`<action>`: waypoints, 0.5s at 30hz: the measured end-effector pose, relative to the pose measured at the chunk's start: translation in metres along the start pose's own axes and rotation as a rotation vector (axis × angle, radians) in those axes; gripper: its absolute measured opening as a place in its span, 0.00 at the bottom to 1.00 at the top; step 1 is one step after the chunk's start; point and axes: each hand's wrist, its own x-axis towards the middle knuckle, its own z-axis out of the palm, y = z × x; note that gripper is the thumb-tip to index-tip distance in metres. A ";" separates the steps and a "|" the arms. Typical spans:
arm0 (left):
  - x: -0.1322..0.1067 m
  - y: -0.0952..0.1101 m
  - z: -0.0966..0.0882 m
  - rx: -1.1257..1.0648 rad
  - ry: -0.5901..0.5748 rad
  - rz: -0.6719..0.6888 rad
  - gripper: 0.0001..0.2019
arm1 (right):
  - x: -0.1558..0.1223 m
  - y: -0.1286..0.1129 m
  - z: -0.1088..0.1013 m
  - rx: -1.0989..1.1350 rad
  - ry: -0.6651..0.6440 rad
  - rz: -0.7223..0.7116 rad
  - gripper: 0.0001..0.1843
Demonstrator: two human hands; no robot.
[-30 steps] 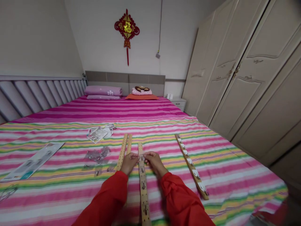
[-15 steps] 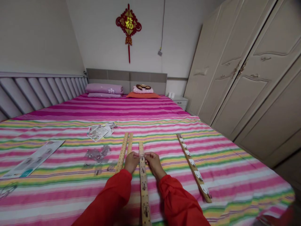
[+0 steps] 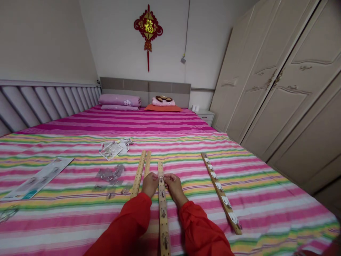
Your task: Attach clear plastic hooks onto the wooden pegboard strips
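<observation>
Bed (image 3: 66, 217) unchanged: our left hand (image 3: 150, 185) and right hand (image 3: 172, 184) still pinch one hook (image 3: 161, 179) on the strip (image 3: 163, 210) at twelve o'clock.

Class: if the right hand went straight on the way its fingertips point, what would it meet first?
The right hand would probably meet the left hand, just across the middle wooden strip; depth is unclear.

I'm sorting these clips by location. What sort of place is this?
Most likely a home bedroom: a large bed with a striped sheet fills the view, pillows lie against the headboard, and a tall wardrobe stands along the right wall.
</observation>
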 end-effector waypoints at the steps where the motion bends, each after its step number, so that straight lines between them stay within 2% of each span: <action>1: 0.000 0.000 0.000 0.008 0.004 0.005 0.05 | 0.000 0.000 0.000 -0.007 -0.001 0.000 0.11; 5: -0.003 0.000 0.001 0.023 0.016 0.019 0.04 | 0.001 0.003 -0.001 -0.041 0.011 -0.008 0.13; 10: -0.006 0.004 -0.003 -0.007 -0.019 0.102 0.15 | 0.000 0.005 -0.002 -0.097 -0.022 -0.107 0.23; 15: -0.008 0.007 -0.006 0.022 -0.131 0.127 0.17 | -0.001 0.004 -0.003 -0.407 -0.062 -0.292 0.15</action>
